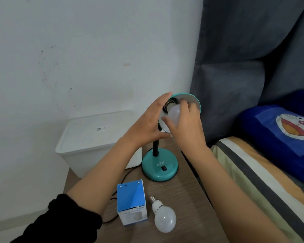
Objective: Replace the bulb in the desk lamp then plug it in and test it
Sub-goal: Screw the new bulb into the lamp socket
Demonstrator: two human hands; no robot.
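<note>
A teal desk lamp stands on a wooden bedside table (191,199), its round base (159,168) carrying a black switch. Its shade (191,98) is tipped toward me. My left hand (147,123) cups the shade's left rim and back. My right hand (186,127) grips a white bulb (174,112) whose neck sits at the socket inside the shade. A second white bulb (164,216) lies loose on the table, screw cap pointing away from me. A blue and white bulb box (131,202) stands just left of it.
A white lidded plastic bin (95,137) sits behind the lamp against the wall. The lamp's black cord (112,199) trails off the table's left side. On the right are a bed with a striped sheet (253,181), a blue cartoon pillow (279,135) and a grey headboard (235,85).
</note>
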